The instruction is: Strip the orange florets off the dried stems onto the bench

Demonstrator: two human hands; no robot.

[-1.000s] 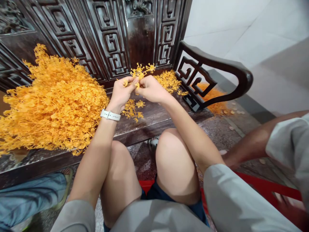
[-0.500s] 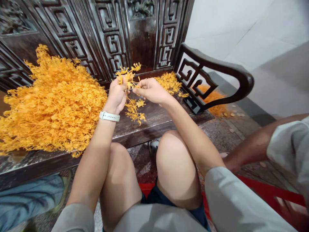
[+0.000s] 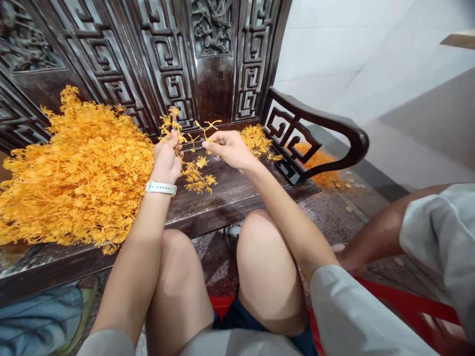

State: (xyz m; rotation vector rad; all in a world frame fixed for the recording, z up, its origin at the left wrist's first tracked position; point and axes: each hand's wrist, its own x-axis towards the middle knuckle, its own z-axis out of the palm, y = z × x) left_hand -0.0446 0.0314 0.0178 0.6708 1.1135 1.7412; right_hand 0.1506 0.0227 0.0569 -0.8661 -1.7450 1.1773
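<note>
My left hand (image 3: 166,160), with a pale band at the wrist, is closed around a yellow plastic-looking flower sprig (image 3: 170,123). Part of the sprig sticks up above the fingers, and a branch hangs down to the right over the bench. A short gap away, my right hand (image 3: 233,151) pinches a thin, forked yellow stem piece (image 3: 208,129) between thumb and fingers. To the left of my left hand lies a big heap of yellow flower sprigs (image 3: 85,173) on the dark wooden bench (image 3: 230,185). Beyond my right hand sits a smaller pile of yellow pieces (image 3: 256,140).
A carved backrest (image 3: 215,84) rises behind the bench, and a curved armrest (image 3: 334,123) closes its right end. Orange bits (image 3: 322,168) lie on the floor past it. Another person's leg (image 3: 378,227) is close on my right. Blue fabric (image 3: 40,316) shows at lower left.
My hands were close together at one sprig; now they are farther apart, my left hand having shifted left. The forked stem piece now shows separately in my right hand. The camera view has shifted slightly.
</note>
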